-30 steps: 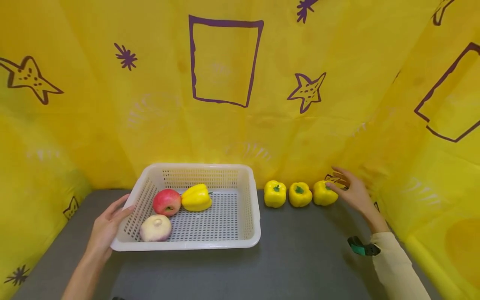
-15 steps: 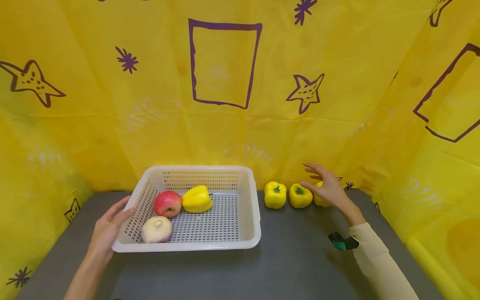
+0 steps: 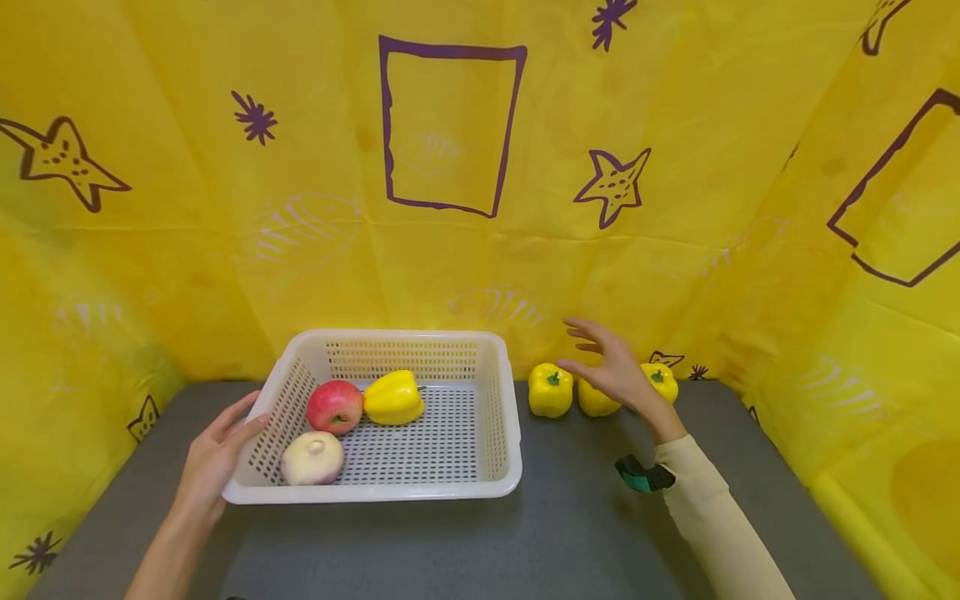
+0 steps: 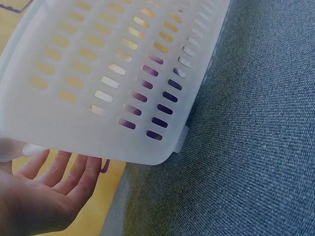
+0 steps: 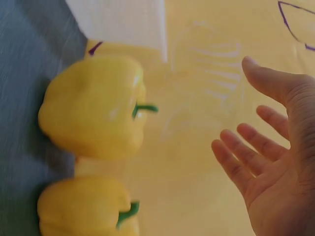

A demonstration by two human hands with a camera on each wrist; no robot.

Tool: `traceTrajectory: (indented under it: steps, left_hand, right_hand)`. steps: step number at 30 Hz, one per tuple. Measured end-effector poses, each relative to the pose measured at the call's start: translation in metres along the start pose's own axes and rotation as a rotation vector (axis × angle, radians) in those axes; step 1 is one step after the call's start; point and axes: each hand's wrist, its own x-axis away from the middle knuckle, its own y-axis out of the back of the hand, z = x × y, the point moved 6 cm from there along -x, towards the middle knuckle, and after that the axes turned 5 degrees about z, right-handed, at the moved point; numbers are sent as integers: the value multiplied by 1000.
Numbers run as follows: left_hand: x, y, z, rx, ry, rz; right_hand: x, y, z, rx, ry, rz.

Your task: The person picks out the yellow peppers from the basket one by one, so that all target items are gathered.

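Note:
A white plastic basket (image 3: 498, 417) stands at the left on the grey table. Inside it lie a red apple (image 3: 334, 407), a yellow bell pepper (image 3: 393, 397) and a pale turnip (image 3: 312, 458) with a purple underside. My left hand (image 3: 213, 458) grips the basket's left rim, its fingers showing below the edge in the left wrist view. To the right, three yellow bell peppers stand in a row: a left one (image 3: 551, 392), a middle one (image 3: 596, 402) and a right one (image 3: 662, 382). My right hand (image 3: 617, 371) hovers with spread fingers, partly covering the middle pepper; its thumb tip overlaps the left one.
Yellow cloth (image 3: 450, 267) with purple drawings hangs close behind the basket and the row, and also at both sides. Grey table surface (image 3: 555, 508) stretches in front of the peppers. A dark band with green (image 3: 645, 475) hangs at my right wrist.
My right hand has travelled left along the row, from the right pepper to above the left and middle ones, holding nothing. The left hand and basket stay put.

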Motion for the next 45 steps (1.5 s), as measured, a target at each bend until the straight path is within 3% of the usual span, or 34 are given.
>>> traceTrajectory:
  steps: [6, 11, 22, 30, 38, 45]
  left_hand:
    - [1, 1, -3, 17, -7, -8]
    - [1, 1, -1, 21, 2, -7]
    - [1, -1, 0, 37, -3, -5]
    - [1, -1, 1, 48, -11, -3]
    - [2, 1, 2, 28, -5, -11]
    - [1, 0, -1, 73, -12, 7]
  right_hand:
    - [-4, -5, 43, -25, 20, 24]
    - [-8, -8, 57, -46, 47, 46]
    - [-23, -24, 70, -56, 81, 116]
    - [-45, -40, 52, -32, 117, 163]
    - [-63, -64, 61, -32, 127, 221]
    - [-80, -90, 67, -7, 100, 291]
